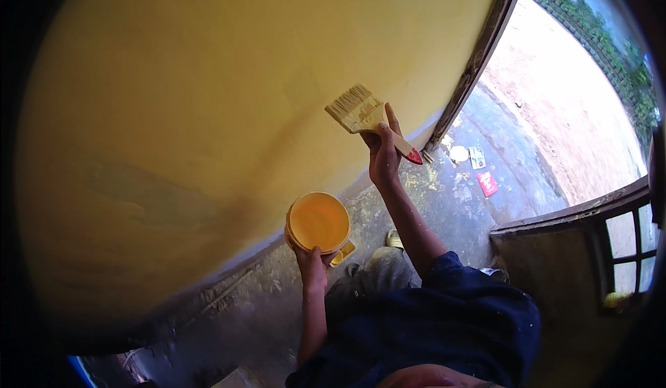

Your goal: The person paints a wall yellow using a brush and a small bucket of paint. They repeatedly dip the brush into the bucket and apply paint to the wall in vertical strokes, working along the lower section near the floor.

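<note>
Yellow wall (201, 104) everywhere left of the fingers, so I'd guess brushing paint on is the step here. Left fingers (316, 251) are wrapped around the near side of a round paint bucket (288, 227), orange-yellow inside. Right fingers (393, 119) are pinched on a flat paintbrush (359, 115), bristles up-left of them; can't tell if they touch the wall. Imo next move needs bristles loaded, then laid flat.
</note>
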`<state>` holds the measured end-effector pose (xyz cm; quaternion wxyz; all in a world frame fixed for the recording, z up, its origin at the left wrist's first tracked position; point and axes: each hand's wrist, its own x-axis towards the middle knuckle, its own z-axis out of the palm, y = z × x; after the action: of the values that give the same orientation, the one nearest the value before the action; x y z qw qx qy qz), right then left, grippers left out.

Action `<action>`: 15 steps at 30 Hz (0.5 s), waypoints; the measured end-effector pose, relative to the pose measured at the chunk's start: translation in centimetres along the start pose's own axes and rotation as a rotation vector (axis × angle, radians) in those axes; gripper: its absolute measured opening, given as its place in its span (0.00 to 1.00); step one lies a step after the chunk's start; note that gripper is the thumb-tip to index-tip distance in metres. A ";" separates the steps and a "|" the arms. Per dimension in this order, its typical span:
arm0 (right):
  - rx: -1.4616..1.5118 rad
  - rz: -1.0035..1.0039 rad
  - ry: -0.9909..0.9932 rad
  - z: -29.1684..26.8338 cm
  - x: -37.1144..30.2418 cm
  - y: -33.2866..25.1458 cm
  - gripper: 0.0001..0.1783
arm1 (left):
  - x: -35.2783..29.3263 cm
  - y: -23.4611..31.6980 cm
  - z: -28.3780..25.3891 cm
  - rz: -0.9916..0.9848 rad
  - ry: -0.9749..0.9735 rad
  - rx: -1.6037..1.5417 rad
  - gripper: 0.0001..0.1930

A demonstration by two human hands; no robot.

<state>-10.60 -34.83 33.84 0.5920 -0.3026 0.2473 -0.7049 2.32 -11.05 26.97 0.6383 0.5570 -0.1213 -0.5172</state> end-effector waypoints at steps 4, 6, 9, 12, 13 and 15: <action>-0.198 -0.134 0.023 -2.4 2.1 8.3 0.31 | -1.5 -0.7 -3.1 -0.045 0.168 0.014 0.37; -0.212 -0.031 0.062 -5.5 0.5 13.5 0.31 | -1.9 -0.9 -4.8 -0.078 0.266 0.048 0.36; -0.247 0.094 0.112 -9.8 -1.2 18.3 0.32 | -2.4 -1.2 -6.9 -0.065 0.284 0.098 0.35; -0.412 0.266 0.260 -10.0 -0.1 16.6 0.32 | -3.2 -1.3 -8.4 -0.096 0.272 0.042 0.40; -0.376 0.173 0.196 -8.8 0.8 14.6 0.31 | -3.3 -1.3 -8.7 -0.091 0.279 0.043 0.40; -0.269 -0.073 0.019 -4.6 2.9 9.7 0.32 | -3.7 -1.3 -8.9 -0.100 0.239 0.018 0.40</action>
<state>-7.61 -39.45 24.16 0.5178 -0.3814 0.3339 -0.6892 6.51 -2.66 24.33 0.6167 0.6257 -0.0210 -0.4772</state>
